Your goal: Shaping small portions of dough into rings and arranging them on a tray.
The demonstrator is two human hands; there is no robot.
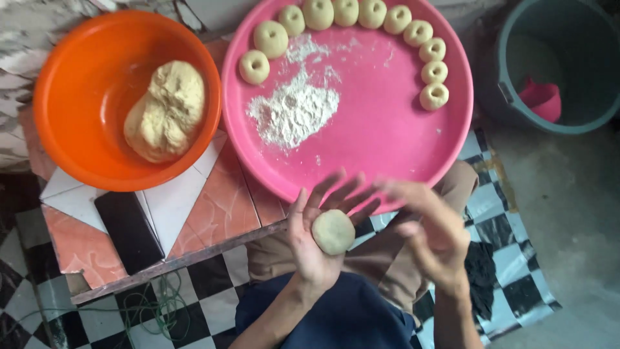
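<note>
I'm seeing the left hand [314,236] lying open, cradling a dough ball [333,231]; right hand [431,226] hovering beside it, blurred, grip unclear, below the pink tray [387,136].

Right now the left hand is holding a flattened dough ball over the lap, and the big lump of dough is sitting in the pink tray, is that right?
Not quite. The big lump of dough sits in the orange bowl, not the pink tray, as the head view shows. The left hand does hold the flattened dough ball over the lap.
</note>
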